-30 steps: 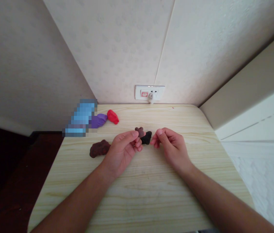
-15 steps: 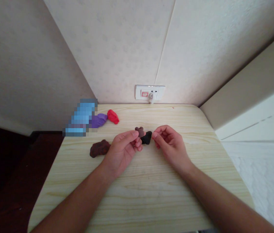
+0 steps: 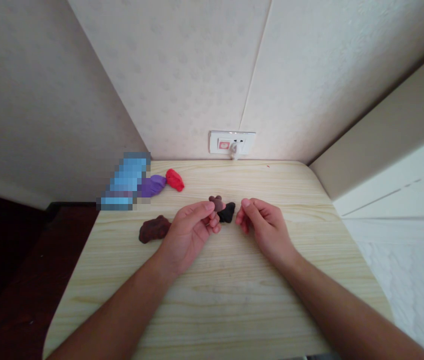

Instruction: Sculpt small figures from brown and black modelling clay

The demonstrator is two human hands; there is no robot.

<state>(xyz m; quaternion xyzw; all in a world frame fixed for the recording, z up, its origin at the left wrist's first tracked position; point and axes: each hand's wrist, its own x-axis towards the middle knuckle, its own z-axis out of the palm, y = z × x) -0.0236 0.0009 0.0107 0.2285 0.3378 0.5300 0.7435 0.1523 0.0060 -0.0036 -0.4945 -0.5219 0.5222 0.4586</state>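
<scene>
Dark brown lumpy clay-like mass just left of left hand, which pinches small brown knobbed clay-like piece; overly firm squeezing could flatten it. Black clay-like lump between hands could smear if brushed; right hand curled narrow, can't tell if holding anything.

A small knobbed brown lump is pinched in the left grip.

The small piece is muted brown, the larger lump dark reddish brown; there is a black lump, a purple lump and a red lump. The surface is pale yellow with streaky wood grain, the wall plate white with a pinkish square
</scene>
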